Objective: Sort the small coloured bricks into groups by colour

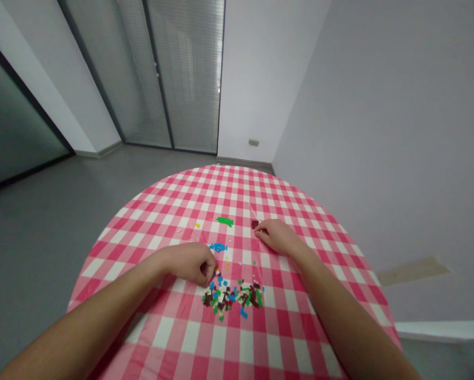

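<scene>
A round table (181, 343) with a red-and-white checked cloth carries a mixed heap of tiny coloured pieces (232, 298) near me. My left hand (191, 262) rests at the heap's upper left edge, fingers curled in a pinch; what they hold is too small to name. My right hand (276, 235) lies farther back, fingertips pinched beside a small cluster of dark brown pieces (254, 224). Between the hands sit a small blue group (218, 247) and, behind it, a green group (225, 221). A few yellow pieces (197, 225) lie to the left.
The table stands close to a plain grey wall (379, 132) on the right. Grey floor (42, 221) surrounds it on the left, with glass doors and blinds (173, 74) at the back. A wall socket (253, 142) sits low on the far wall.
</scene>
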A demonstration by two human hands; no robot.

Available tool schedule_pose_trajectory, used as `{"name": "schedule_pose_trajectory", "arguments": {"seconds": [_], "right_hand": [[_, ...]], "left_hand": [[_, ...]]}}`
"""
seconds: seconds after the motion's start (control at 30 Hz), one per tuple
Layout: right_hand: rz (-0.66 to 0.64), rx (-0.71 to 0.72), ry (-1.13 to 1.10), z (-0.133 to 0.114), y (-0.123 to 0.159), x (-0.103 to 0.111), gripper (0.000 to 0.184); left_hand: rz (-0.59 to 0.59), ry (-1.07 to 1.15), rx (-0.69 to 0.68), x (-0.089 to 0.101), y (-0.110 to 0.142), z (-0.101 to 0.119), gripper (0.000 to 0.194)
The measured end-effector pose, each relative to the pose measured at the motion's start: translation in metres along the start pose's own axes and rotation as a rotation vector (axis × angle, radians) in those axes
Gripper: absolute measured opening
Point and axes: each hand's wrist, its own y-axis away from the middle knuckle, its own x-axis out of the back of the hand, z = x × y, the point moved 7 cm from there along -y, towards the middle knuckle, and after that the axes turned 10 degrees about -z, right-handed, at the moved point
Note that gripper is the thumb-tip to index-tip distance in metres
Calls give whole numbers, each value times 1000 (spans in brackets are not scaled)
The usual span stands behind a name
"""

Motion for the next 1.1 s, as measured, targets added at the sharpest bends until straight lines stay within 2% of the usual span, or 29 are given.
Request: {"name": "schedule_pose_trajectory", "arguments": {"seconds": [0.2,0.47,0.57,0.7,1.1], "right_hand": [[-89,-50,-17,3,5,0,23],[59,-135,24,13,2,11,24],[70,-88,0,9,3,13,22],[-5,23,-64,6,2,4,17],[-26,14,-219,6,3,1,19]], "left_hand": [[-15,-13,7,0,0,1,12],[-5,-25,13,-1,0,-2,13],[-7,-32,18,-1,0,-2,14],[-7,-26,17,0,0,-2,12],[-9,-38,20,0,0,0,13]]}}
